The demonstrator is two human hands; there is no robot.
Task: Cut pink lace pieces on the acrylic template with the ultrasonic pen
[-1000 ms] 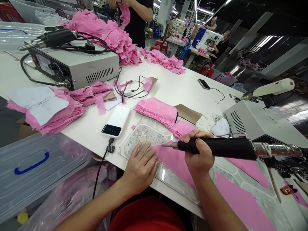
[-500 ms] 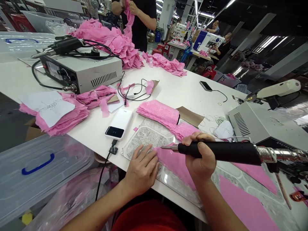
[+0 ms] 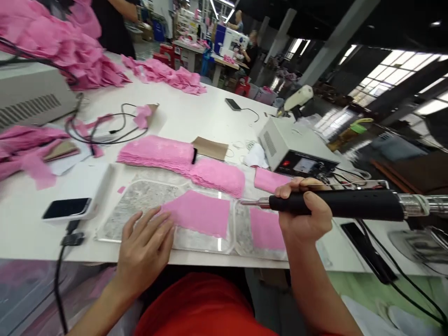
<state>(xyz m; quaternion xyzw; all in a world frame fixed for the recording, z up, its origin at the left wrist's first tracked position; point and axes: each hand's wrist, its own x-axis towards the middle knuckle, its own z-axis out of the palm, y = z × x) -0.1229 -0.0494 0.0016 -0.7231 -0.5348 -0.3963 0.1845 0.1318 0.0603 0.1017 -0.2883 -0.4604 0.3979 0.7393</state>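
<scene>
My left hand (image 3: 145, 249) lies flat with its fingers spread on a clear scratched plate (image 3: 140, 200), its fingertips on the left edge of a pink fabric piece (image 3: 201, 213). My right hand (image 3: 304, 217) is wrapped round the black handle of a hot-tip cutting tool (image 3: 336, 204). The tool's metal tip points left and hovers just above a second pink piece (image 3: 266, 228) on the neighbouring plate. A stack of pink lace pieces (image 3: 157, 151) lies behind the plates.
A white power bank (image 3: 70, 208) with its cable lies at the left. A grey control box (image 3: 296, 151) stands at the right, another grey box (image 3: 31, 98) at the far left. Pink fabric heaps (image 3: 63, 51) and a phone (image 3: 233, 104) lie further back. People work beyond the table.
The view has swung to the right, so everything has slid left in the picture. The tool has lifted slightly off the fabric. My left hand has stayed flat on the plate.
</scene>
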